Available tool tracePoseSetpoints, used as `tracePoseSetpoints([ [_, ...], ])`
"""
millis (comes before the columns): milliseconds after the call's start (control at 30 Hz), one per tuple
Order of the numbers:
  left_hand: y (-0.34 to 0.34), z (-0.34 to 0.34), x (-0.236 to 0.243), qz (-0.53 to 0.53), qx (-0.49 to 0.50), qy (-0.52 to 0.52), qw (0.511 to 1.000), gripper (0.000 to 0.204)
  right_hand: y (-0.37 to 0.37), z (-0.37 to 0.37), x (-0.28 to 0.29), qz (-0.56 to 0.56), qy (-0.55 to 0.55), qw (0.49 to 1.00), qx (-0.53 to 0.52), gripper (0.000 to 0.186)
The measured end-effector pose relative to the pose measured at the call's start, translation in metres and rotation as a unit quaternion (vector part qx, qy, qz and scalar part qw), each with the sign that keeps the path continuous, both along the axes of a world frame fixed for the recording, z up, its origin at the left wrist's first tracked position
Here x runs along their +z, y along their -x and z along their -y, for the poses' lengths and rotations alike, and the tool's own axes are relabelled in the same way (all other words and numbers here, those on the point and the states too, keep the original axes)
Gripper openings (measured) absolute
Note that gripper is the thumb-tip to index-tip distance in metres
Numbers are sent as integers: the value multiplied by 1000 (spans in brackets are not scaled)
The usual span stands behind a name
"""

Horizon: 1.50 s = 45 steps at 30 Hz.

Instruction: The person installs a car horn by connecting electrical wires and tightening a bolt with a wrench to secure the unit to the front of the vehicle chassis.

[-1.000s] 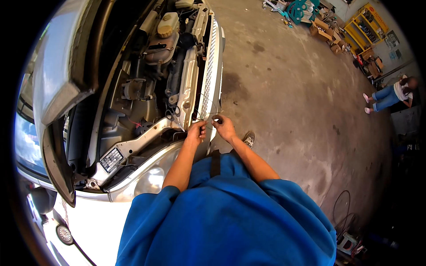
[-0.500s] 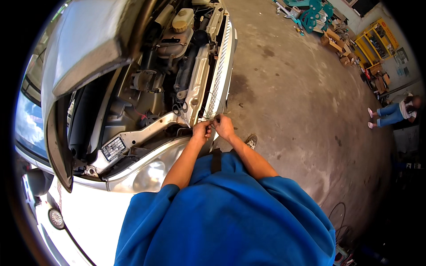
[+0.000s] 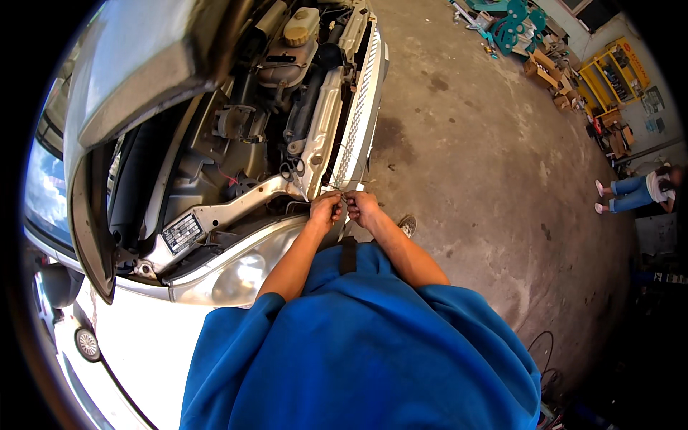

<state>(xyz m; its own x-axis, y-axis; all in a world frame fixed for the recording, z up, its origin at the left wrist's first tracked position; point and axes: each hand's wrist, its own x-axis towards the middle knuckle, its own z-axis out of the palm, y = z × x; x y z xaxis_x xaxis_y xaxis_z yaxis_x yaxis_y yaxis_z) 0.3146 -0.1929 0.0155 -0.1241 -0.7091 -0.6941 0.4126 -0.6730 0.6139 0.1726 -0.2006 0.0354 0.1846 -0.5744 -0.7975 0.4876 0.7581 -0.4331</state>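
Observation:
At the front corner of a car with its hood raised, my two hands come together, fingertips nearly touching. My left hand is closed in a pinch, and so is my right hand just beside it. Thin dark wire sticks out above the fingers toward the grille; both pinches seem to be on it, though its ends are hard to make out. A pair of scissors lies on the metal crossmember left of my hands, handles showing. The headlight is below my left forearm.
The open engine bay holds a reservoir with a yellowish cap. Concrete floor stretches to the right. Cardboard boxes, a yellow rack and a person in blue trousers are at the far right. Another car's wheel shows lower left.
My right hand has dropped slightly, level with the left, and its fingers have turned inward toward it. The view has shifted a little; the scissors stay put.

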Motion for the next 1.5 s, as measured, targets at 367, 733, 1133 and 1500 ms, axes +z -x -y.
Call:
tracePoseSetpoints([
  [367, 0, -1, 5, 24, 2, 15, 1000, 18, -2, -8, 0, -290, 188, 931, 114, 11],
  [733, 4, 2, 11, 20, 3, 19, 1000, 18, 7, -16, 18, -595, 436, 614, 279, 21],
  [1133, 2, -3, 8, -21, -25, 19, 999, 22, 3, -8, -20, -213, 244, 942, 86, 19],
  [1500, 3, -1, -2, -97, -35, 12, 995, 30, 13, -43, -9, -379, 292, 858, 185, 32],
])
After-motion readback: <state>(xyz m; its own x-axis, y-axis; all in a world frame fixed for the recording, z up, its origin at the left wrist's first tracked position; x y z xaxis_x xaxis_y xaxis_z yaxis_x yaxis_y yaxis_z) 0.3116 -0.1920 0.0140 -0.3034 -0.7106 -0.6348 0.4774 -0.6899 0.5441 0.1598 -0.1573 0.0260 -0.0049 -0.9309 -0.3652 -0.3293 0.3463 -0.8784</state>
